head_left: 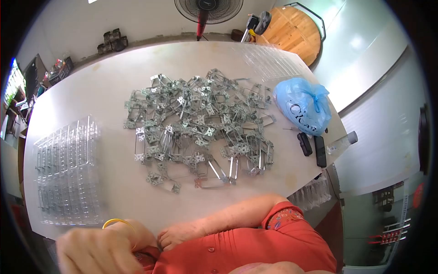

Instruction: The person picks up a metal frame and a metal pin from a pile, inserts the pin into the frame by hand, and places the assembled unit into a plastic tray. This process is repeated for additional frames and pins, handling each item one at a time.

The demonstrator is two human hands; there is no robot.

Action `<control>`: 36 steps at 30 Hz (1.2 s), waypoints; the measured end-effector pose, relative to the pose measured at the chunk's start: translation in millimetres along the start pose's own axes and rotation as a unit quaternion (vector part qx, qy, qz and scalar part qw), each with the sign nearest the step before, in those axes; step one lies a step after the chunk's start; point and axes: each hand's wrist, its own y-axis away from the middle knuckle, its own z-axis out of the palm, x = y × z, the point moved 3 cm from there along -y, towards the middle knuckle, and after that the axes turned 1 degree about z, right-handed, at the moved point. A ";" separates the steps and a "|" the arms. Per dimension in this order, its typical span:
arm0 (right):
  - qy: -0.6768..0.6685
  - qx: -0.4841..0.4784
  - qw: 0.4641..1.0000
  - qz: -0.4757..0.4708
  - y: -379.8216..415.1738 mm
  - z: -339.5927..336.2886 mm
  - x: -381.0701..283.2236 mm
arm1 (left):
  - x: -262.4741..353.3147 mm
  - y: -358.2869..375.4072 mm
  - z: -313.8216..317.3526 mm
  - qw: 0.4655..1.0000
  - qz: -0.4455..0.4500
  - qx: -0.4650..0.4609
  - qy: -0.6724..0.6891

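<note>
My left hand (98,249) is raised close to the camera at the lower left, with a yellow bangle (119,221) round its wrist. Its fingers bend downward; the fingertips are blurred and partly cut off by the frame's edge. My right arm crosses in front of my body, and my right hand (175,236) has its fingers curled at the edge of my red left sleeve (148,258). Both hands are off the metal parts. Beyond them, a wide heap of small silvery metal brackets (200,116) with thin rods lies tangled on the white table (132,201).
Clear plastic trays (68,182) are stacked at the left, with another clear tray (273,61) at the far right. A blue plastic bag (299,102), a black phone (320,151), a black case (304,144) and a clear bottle (342,143) line the right edge. A fan (207,9) stands behind.
</note>
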 end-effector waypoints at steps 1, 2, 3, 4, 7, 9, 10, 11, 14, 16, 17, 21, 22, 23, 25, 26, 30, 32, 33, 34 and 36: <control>0.021 0.019 1.000 0.010 1.7 -2.7 -1.3 | -5.4 -1.1 1.5 1.000 -0.001 -0.005 -0.005; 0.021 0.016 1.000 0.005 1.5 -5.7 -3.6 | -11.6 -1.3 5.2 0.996 -0.045 -0.044 -0.061; 0.022 0.034 0.999 0.021 1.2 -9.0 -4.6 | -16.0 -1.0 8.2 0.986 -0.088 -0.080 -0.119; 0.019 0.054 0.998 0.037 0.6 -11.2 -5.2 | -15.7 -1.4 9.0 0.985 -0.090 -0.078 -0.126; 0.100 0.115 0.987 0.043 6.0 -12.6 -4.0 | -19.1 2.7 10.4 0.962 -0.167 -0.109 -0.189; 0.088 0.065 0.990 0.086 8.2 -18.8 -9.8 | -20.8 7.2 9.4 0.966 -0.137 -0.114 -0.188; 0.089 0.010 0.988 0.122 8.6 -19.8 -10.1 | -20.3 9.6 8.6 0.966 -0.139 -0.100 -0.192; 0.078 0.009 0.990 0.121 7.5 -20.7 -9.4 | -18.3 10.2 8.0 0.969 -0.131 -0.098 -0.187; 0.111 0.092 0.986 0.079 3.0 -25.9 -15.2 | -14.1 10.5 5.3 0.971 -0.127 -0.094 -0.178; 0.108 0.085 0.986 0.094 0.2 -33.4 -18.4 | -13.6 10.2 3.0 0.971 -0.129 -0.098 -0.176; 0.103 0.086 0.987 0.094 0.5 -35.3 -19.3 | -14.0 10.3 2.5 0.972 -0.124 -0.100 -0.171; 0.025 0.073 0.983 0.168 2.4 -40.6 -21.5 | -15.8 11.0 2.6 0.975 -0.116 -0.096 -0.164; -0.026 0.079 0.973 0.215 2.4 -42.4 -21.0 | -16.3 11.0 2.6 0.975 -0.117 -0.094 -0.164; -0.029 0.079 0.973 0.214 0.4 -44.5 -22.0 | -16.5 10.9 2.6 0.975 -0.116 -0.093 -0.163; -0.115 0.133 0.956 0.236 -3.0 -50.1 -21.4 | -17.2 11.0 3.0 0.975 -0.116 -0.087 -0.167; -0.122 0.131 0.955 0.234 -4.5 -52.3 -23.1 | -17.4 11.4 3.3 0.977 -0.107 -0.090 -0.162; -0.236 0.149 0.908 0.313 -3.4 -55.2 -19.8 | -15.8 11.8 4.4 0.978 -0.088 -0.096 -0.161; -0.246 0.159 0.895 0.336 -3.4 -57.9 -19.0 | -19.8 12.5 4.3 0.982 -0.080 -0.088 -0.145; -0.247 0.158 0.895 0.336 -2.9 -56.4 -18.7 | -20.5 12.7 4.2 0.986 -0.069 -0.085 -0.126; -0.255 0.194 0.891 0.322 -1.7 -56.0 -18.4 | -20.6 12.8 4.5 0.986 -0.068 -0.085 -0.126; -0.263 0.228 0.885 0.308 -1.6 -58.0 -19.2 | -20.5 13.2 5.0 0.986 -0.066 -0.081 -0.128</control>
